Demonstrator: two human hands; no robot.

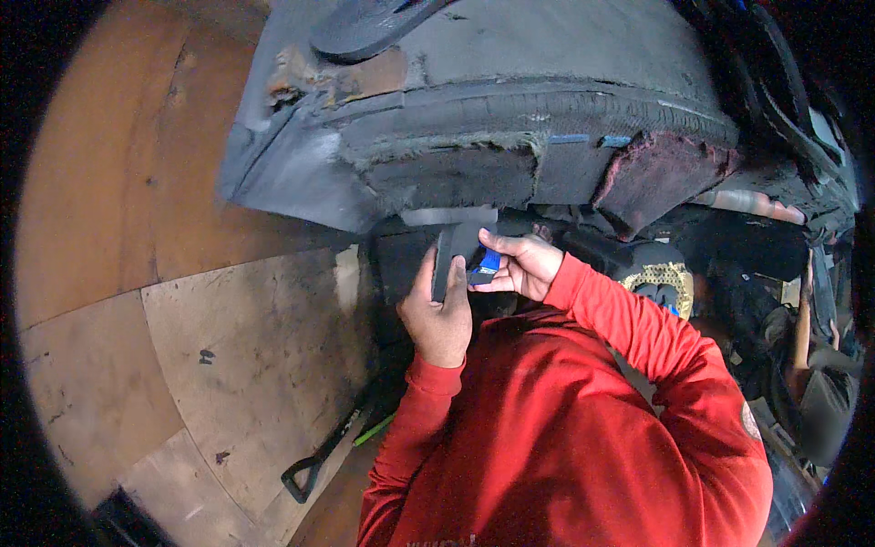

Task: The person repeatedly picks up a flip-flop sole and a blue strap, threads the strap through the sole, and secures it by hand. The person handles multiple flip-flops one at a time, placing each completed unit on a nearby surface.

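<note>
My left hand (439, 314) is closed round a dark grey, flat, straight-edged piece (445, 264), held upright between thumb and fingers. Close beside it, my right hand (527, 263) pinches a small blue-and-black piece (488, 263) with a pale mark on it. This blue piece is at the dark piece's right side; whether they touch, I cannot tell. Both hands are in front of my red top, just below the near edge of a worn grey work surface (565, 46). A dark flip-flop-shaped sole (374, 32) lies at the far side of that surface.
Frayed dark cloth flaps (447, 173) and a reddish one (665, 173) hang along the surface's near edge. Brown wooden panels (264, 365) stand at left, with a black looped handle (301, 479) low beside them. A yellow perforated object (670, 281) and dark clutter are at right.
</note>
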